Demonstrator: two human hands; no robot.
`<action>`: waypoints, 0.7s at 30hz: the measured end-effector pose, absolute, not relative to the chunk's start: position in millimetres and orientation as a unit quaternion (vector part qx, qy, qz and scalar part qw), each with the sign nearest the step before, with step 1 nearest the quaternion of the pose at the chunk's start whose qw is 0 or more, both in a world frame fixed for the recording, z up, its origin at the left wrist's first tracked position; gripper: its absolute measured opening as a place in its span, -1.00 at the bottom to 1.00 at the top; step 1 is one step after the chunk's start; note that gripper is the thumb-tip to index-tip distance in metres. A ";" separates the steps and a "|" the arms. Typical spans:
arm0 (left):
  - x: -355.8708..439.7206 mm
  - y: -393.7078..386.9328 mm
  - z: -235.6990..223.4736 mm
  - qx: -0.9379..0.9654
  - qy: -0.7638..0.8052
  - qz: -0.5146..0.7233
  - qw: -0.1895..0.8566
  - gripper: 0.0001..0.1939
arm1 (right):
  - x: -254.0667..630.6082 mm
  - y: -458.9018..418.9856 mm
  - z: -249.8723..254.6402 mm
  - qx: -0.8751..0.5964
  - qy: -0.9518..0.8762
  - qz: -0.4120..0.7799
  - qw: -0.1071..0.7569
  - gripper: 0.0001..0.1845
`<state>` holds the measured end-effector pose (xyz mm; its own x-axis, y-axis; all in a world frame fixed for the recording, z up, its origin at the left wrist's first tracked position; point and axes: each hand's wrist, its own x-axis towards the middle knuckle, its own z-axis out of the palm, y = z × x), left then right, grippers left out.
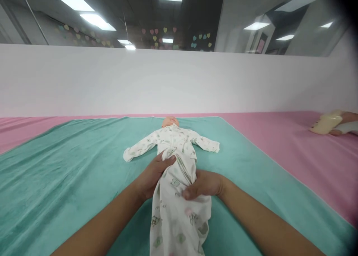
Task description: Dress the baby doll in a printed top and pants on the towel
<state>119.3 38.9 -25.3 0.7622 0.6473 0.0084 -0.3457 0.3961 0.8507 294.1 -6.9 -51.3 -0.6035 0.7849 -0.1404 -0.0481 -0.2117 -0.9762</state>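
A baby doll (169,121) lies on its back, head away from me, in a white long-sleeved baby top (175,136) with small prints. Both sleeves spread out to the sides. From its waist toward me runs matching white printed cloth, which looks like baby pants (179,218). My left hand (156,174) grips this cloth on its left side near the waist, thumb on top. Lower down on the right side, my right hand (203,185) holds it, thumb pressed on the front and fingers hidden underneath. The doll's legs are not visible.
A teal cloth (84,166) lies under the doll, over a pink cover (279,144). Behind stands a white wall (167,80) with glass above. At the right edge is a glossy cream-coloured object (326,123) beside something skin-toned that I cannot make out.
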 end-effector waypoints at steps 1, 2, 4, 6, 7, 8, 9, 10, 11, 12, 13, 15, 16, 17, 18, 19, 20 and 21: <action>119.7 36.9 -23.5 0.460 0.174 0.289 0.822 -0.65 | 294.2 -6.6 -52.3 -0.324 -0.540 0.709 0.317 -0.38; 120.0 34.9 -21.6 0.463 0.179 0.274 0.824 -0.67 | 294.2 -5.8 -53.4 -0.311 -0.522 0.711 0.355 -0.40; 120.3 31.4 -18.1 0.476 0.181 0.248 0.824 -0.69 | 294.4 -3.2 -55.0 -0.282 -0.479 0.701 0.448 -0.44; 119.9 28.7 -16.8 0.490 0.174 0.228 0.823 -0.71 | 295.1 -1.2 -55.5 -0.268 -0.442 0.690 0.507 -0.47; 119.5 27.8 -17.5 0.495 0.171 0.223 0.822 -0.71 | 295.7 -1.1 -55.3 -0.273 -0.427 0.687 0.521 -0.48; 119.0 27.3 -19.2 0.496 0.168 0.220 0.823 -0.70 | 296.6 -1.4 -54.8 -0.284 -0.414 0.683 0.530 -0.48; 118.5 27.0 -21.7 0.496 0.162 0.220 0.824 -0.67 | 297.7 -2.1 -54.1 -0.299 -0.405 0.676 0.538 -0.48; 118.0 27.0 -25.0 0.497 0.150 0.221 0.826 -0.63 | 299.3 -2.6 -53.4 -0.319 -0.399 0.664 0.546 -0.48; 117.7 27.3 -28.5 0.498 0.134 0.219 0.828 -0.60 | 301.3 -2.6 -52.7 -0.341 -0.396 0.646 0.555 -0.48; 117.6 27.7 -32.1 0.501 0.117 0.215 0.830 -0.57 | 303.7 -1.6 -52.2 -0.364 -0.396 0.626 0.564 -0.49; 117.8 28.1 -35.2 0.506 0.099 0.210 0.831 -0.54 | 306.4 0.5 -52.2 -0.385 -0.399 0.605 0.571 -0.49; 118.9 28.1 -39.2 0.525 0.075 0.197 0.825 -0.53 | 311.9 7.9 -53.9 -0.430 -0.418 0.561 0.571 -0.48; 119.6 27.6 -39.9 0.537 0.071 0.192 0.818 -0.54 | 314.2 12.7 -55.7 -0.454 -0.433 0.538 0.563 -0.48; 120.5 26.8 -40.1 0.549 0.073 0.191 0.810 -0.56 | 316.1 17.6 -57.8 -0.470 -0.453 0.518 0.553 -0.50; 121.3 25.6 -39.8 0.557 0.079 0.193 0.804 -0.58 | 317.4 22.2 -60.1 -0.481 -0.474 0.501 0.542 -0.53; 122.0 24.1 -39.3 0.558 0.088 0.199 0.801 -0.59 | 318.0 25.8 -62.2 -0.487 -0.489 0.488 0.534 -0.56; 122.6 22.6 -38.8 0.554 0.098 0.209 0.800 -0.60 | 317.9 28.3 -63.9 -0.490 -0.497 0.482 0.530 -0.59; 123.0 21.1 -38.5 0.543 0.106 0.222 0.803 -0.61 | 317.0 29.5 -64.8 -0.493 -0.495 0.478 0.532 -0.61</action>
